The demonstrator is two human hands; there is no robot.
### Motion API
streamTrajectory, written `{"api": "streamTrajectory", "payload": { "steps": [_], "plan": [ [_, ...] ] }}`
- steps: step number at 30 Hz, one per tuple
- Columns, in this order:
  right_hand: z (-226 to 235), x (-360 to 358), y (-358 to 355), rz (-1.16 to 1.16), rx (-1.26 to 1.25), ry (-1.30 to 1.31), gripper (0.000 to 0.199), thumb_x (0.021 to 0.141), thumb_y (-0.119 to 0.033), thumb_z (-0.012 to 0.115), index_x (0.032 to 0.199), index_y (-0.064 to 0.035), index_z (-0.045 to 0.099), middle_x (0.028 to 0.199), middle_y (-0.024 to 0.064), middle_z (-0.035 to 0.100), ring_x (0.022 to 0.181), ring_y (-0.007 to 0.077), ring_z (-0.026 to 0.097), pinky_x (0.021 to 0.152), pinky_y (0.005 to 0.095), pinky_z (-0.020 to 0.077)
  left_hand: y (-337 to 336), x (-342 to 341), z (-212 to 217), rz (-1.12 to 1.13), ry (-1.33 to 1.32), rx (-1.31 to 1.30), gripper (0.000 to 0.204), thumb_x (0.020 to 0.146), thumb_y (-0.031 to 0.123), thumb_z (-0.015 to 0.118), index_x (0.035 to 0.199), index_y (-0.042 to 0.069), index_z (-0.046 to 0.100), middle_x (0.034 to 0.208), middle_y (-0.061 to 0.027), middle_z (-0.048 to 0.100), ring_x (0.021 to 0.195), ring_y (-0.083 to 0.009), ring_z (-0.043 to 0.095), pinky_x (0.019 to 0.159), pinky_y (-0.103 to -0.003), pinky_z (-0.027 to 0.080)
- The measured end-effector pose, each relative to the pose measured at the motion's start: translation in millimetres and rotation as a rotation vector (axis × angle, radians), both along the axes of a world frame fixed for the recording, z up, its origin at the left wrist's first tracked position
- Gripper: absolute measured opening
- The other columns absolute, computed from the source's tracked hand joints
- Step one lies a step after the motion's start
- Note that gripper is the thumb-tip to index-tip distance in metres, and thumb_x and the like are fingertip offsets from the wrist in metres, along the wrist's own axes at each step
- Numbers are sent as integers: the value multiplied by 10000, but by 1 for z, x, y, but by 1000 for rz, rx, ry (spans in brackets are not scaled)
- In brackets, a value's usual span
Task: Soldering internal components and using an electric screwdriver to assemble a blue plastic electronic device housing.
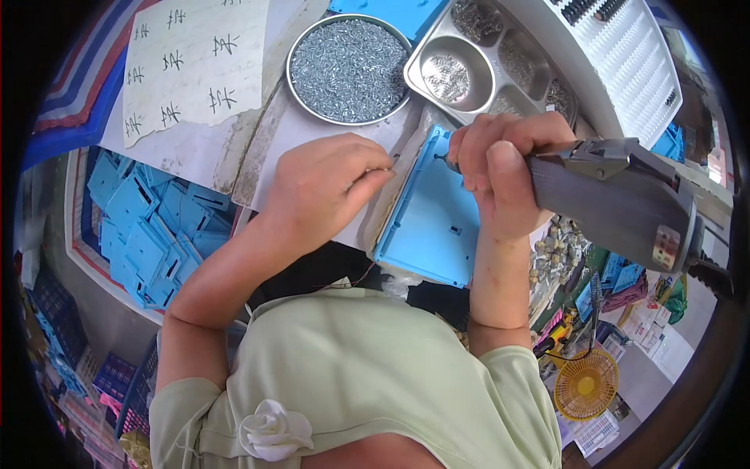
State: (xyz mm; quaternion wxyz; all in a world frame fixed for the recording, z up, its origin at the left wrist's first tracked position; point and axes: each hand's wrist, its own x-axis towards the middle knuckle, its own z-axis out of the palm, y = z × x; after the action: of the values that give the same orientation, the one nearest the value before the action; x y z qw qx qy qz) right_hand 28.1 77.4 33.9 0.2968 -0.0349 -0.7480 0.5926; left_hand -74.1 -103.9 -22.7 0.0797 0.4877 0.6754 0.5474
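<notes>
My right hand [512,168] is wrapped round a dark grey electric screwdriver [617,199]. Its tip meets the upper part of a flat blue plastic panel [426,211], which lies at the table's near edge. Left of the panel, my left hand [324,180] is closed in a pinch. Whatever sits between its thumb and forefinger is too small to name. Beyond both hands stands a round metal dish [292,82] full of small silvery screws [348,66]. Next to it is a steel tray [500,66] whose compartments hold small metal parts.
Many blue panels [148,227] fill a bin at the left. A paper sheet with handwriting [195,62] lies at the far left. A white ridged rack [625,70] leans at the far right. Small loose parts [558,258] and a yellow basket [586,383] are at the right.
</notes>
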Motion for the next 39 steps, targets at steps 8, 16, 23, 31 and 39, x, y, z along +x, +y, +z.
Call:
{"api": "streamTrajectory", "payload": {
  "steps": [8, 16, 23, 31, 39],
  "plan": [
    [48, 10, -4, 417, -233, 206, 200, 1038, -248, 566, 1147, -84, 530, 642, -14, 525, 530, 125, 478, 591, 332, 462, 6, 11, 5, -55, 52, 9, 185, 793, 10, 811, 922, 31, 680, 869, -109, 716, 688, -260, 672, 593, -337, 527],
    [40, 16, -20, 410, -250, 172, 234, 1063, -308, 551, 1156, -95, 536, 650, -23, 527, 540, 122, 485, 603, 331, 456, -2, 13, 10, -87, 111, -19, 199, 757, 14, 819, 897, 32, 679, 835, -102, 696, 690, -267, 671, 587, -344, 524],
    [44, 27, -34, 362, -348, 110, 252, 1008, -284, 637, 1104, -81, 522, 647, -6, 525, 543, 130, 492, 609, 353, 478, -13, 18, 9, -188, 52, 20, 129, 817, 11, 775, 919, 13, 696, 838, -104, 697, 708, -281, 679, 621, -346, 547],
    [28, 33, -58, 186, -185, -121, 264, 975, -234, 688, 952, -75, 480, 616, 17, 501, 519, 133, 474, 580, 352, 468, -40, 10, 12, 21, -88, -218, 136, 881, 113, 770, 866, 35, 660, 782, -104, 653, 648, -301, 637, 592, -357, 508],
    [15, 40, -59, 212, -68, -137, 264, 960, -191, 724, 944, -71, 489, 625, 26, 518, 533, 131, 483, 589, 333, 480, -37, 25, -2, -53, 134, -29, 206, 797, 125, 798, 820, 70, 601, 771, -91, 619, 711, -323, 626, 649, -418, 500]
  ]
}}
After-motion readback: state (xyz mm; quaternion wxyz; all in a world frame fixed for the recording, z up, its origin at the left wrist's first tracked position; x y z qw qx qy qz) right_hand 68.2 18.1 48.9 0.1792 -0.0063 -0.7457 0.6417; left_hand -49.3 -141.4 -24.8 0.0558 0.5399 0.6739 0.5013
